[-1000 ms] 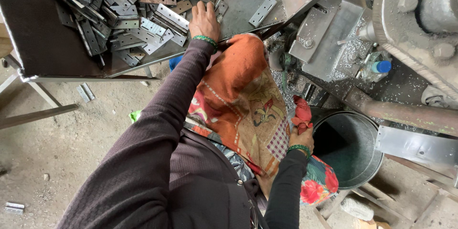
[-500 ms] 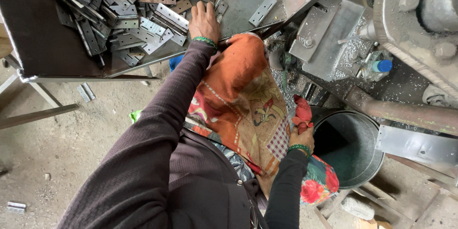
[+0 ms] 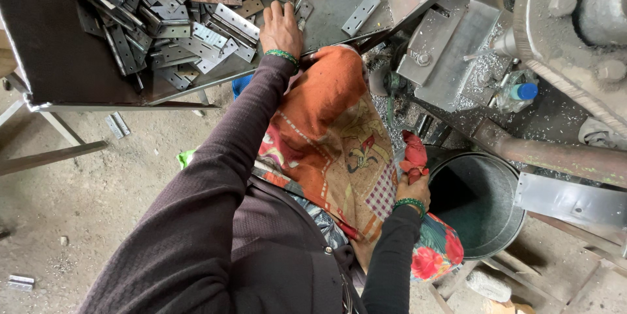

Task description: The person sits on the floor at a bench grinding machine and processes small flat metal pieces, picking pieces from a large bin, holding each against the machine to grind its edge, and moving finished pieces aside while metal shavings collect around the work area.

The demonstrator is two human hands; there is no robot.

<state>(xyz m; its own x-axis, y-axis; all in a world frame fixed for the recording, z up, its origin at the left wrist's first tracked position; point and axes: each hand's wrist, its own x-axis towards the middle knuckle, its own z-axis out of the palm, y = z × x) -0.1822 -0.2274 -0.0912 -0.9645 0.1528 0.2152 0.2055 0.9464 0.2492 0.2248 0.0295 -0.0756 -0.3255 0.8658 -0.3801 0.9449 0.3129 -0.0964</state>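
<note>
Hinge plates [image 3: 196, 33] under left hand [image 3: 281, 26]

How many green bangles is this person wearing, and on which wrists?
2 bands of green bangles show: one on the left wrist, by the left hand resting among metal hinge plates, and one on the right wrist, below the right hand gripping red cloth. Sleeves may hide more.

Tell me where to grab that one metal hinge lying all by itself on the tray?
Probably by its two long edges, coming straight down from above. The hinge lies flat and apart from the pile, on the bare tray, so fingers can pinch across its narrow width. The left hand is nearest; the right hand holds a red cloth.
</note>
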